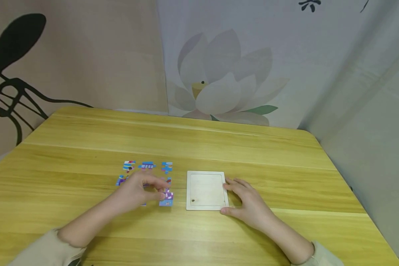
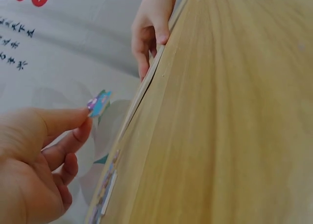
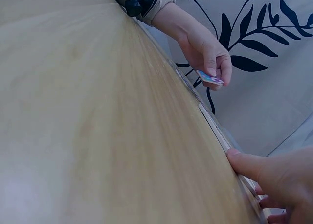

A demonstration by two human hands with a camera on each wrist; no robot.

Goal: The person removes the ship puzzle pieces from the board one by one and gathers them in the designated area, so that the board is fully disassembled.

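My left hand (image 1: 137, 192) pinches a small purple-and-blue jigsaw piece (image 1: 166, 200) between thumb and fingers. In the left wrist view the piece (image 2: 99, 104) is raised above the table, and the other fingers are curled. Several more jigsaw pieces (image 1: 147, 165) lie face up in rough rows under and beyond this hand, some hidden by it. To their right lies a square, pale wooden puzzle tray (image 1: 206, 190) with a raised rim and a bare inside. My right hand (image 1: 249, 203) holds the tray at its right side, thumb at the near corner, fingers along the right rim.
The wooden table (image 1: 269, 159) has rounded far corners. Behind it hangs a pale curtain (image 1: 226, 74) with a lotus print, and a dark plant print is at the left. A small dark spot (image 1: 193, 200) marks the tray's floor.
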